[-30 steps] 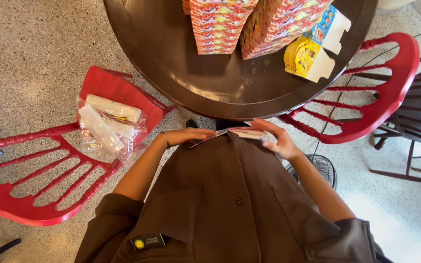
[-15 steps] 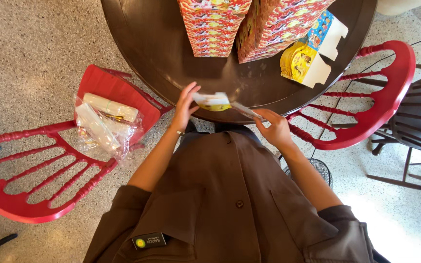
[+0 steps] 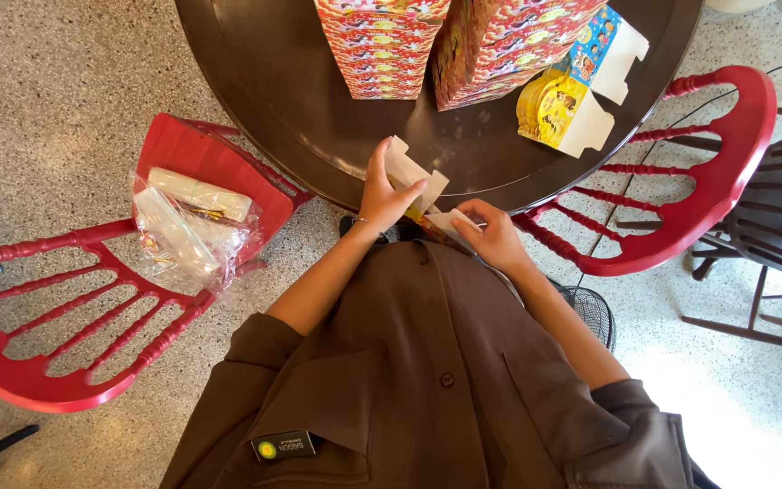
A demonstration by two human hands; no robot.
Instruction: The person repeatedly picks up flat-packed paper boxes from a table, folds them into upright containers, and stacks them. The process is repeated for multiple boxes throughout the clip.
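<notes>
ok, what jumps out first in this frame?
Both hands at the near edge of the dark round table: the left hand and right hand hold a flat cardboard box with white flaps. Behind it stand two stacks of red boxes. A plastic bag lies on the red chair, left.

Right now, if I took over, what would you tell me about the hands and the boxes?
Left hand holds up a flat white box blank at the table edge. Right hand pinches its lower flap. Two stacks of folded boxes stand on the table; one yellow open box lies beside them. A bag of wrapped packs sits on the red chair, left. Done: the stacks. Left: this blank is not yet folded.
</notes>
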